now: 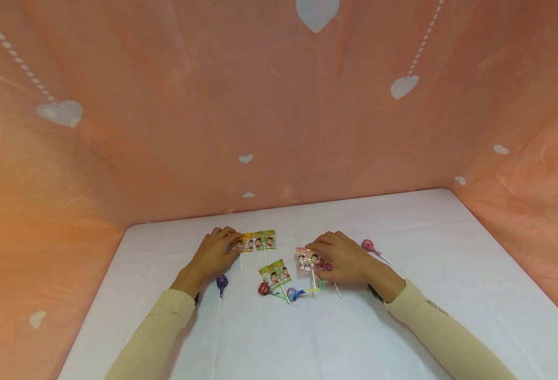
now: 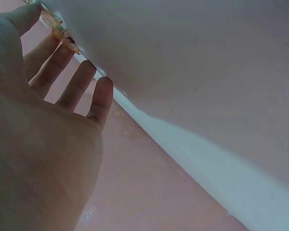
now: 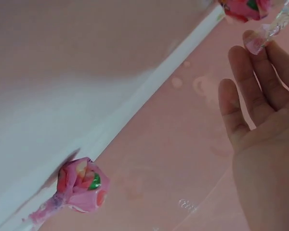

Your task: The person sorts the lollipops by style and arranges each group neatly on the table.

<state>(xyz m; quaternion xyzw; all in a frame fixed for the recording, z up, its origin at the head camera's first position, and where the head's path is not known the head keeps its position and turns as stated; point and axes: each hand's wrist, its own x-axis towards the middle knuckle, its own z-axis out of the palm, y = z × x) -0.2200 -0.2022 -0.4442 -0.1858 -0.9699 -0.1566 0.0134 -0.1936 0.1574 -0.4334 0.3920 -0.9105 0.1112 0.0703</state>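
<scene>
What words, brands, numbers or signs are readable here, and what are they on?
No text is readable.
Two flat green plastic wrappers, flat orange plastic wrapper, flat pink plastic wrapper: any lettering too small.
Round shiny-wrapped lollipops: no legible lettering.
Cream cloth right sleeve: small dark marking, too blurred to read.

Both arms point(image 1: 450, 338) stretch forward, left grip point(image 1: 214, 253) and right grip point(image 1: 342, 257) apart, fingers point(image 2: 102, 96) gently bent.

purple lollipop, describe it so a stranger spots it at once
On the white table, find the person's left hand. Just right of that wrist lies the purple lollipop, its white stick pointing towards the person. Its dark purple colour sets it apart from the red lollipop and blue lollipop.
</scene>
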